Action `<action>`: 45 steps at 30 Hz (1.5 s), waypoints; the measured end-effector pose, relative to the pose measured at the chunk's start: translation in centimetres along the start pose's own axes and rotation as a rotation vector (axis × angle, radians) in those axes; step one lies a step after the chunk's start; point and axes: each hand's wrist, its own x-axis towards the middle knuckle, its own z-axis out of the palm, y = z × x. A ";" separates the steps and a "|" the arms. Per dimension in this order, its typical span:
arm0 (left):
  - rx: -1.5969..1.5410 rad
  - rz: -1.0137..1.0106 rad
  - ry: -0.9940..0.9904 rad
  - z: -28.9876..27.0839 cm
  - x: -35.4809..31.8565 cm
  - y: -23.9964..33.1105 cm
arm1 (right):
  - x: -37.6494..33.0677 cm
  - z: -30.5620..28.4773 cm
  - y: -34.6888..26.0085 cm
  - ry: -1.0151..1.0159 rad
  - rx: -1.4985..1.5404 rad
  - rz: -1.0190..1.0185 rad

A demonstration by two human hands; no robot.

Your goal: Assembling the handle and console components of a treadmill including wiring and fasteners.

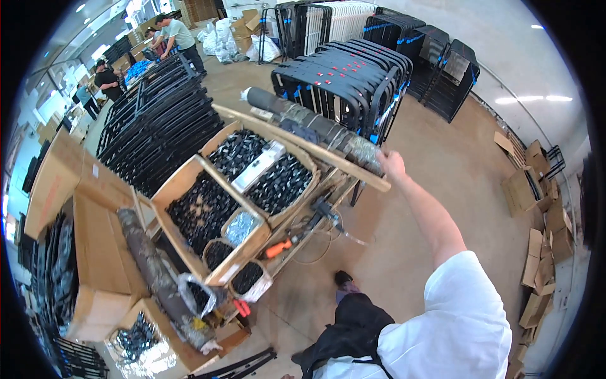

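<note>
My right hand, its arm stretched forward, is closed at the near end of a long dark fabric roll wrapped in clear film. The fingers are curled against the film; their tips are partly hidden. A wooden bar runs along the roll, just below that hand. Of my left hand only a sliver shows at the lower edge, fingers out of sight. Left of the roll, a divided wooden box holds many small black parts. A power drill and an orange-handled tool lie beside the box.
Stacked black metal frames stand beyond the box, folded frames behind the roll. Cardboard cartons and a second roll are at left. More cartons line the right wall. Several people work at the far left.
</note>
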 end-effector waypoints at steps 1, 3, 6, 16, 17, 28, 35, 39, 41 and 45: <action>-0.110 -0.114 0.087 1.8 0.4 1.9 | 5.3 -0.1 0.3 0.085 0.105 -0.031; -0.218 -0.172 0.115 3.0 1.2 6.6 | 12.9 1.5 -1.8 0.174 0.243 -0.035; 0.284 0.072 0.135 6.5 3.7 16.3 | 21.7 1.6 -4.9 0.160 0.399 0.074; 0.521 0.621 -0.199 33.3 -2.0 53.2 | 25.9 -4.4 5.0 0.127 0.432 0.120; 0.422 0.632 -0.315 36.9 -1.1 54.1 | 26.0 -7.3 10.5 0.157 0.492 0.022; 0.049 0.189 -1.271 70.7 -16.7 59.8 | -8.0 -11.7 22.5 -0.108 1.036 0.445; 0.100 0.041 -1.209 64.2 -24.1 52.5 | -23.6 7.5 31.0 0.093 1.333 0.762; 0.149 0.006 -1.234 54.7 -24.7 56.9 | -23.9 9.8 30.8 -0.101 1.495 0.915; 0.091 0.070 -1.248 48.4 -22.1 58.7 | -26.0 11.5 29.0 -0.261 1.549 1.030; 0.158 0.324 -0.733 31.5 -16.3 61.6 | -24.5 5.4 25.4 -0.171 1.337 0.997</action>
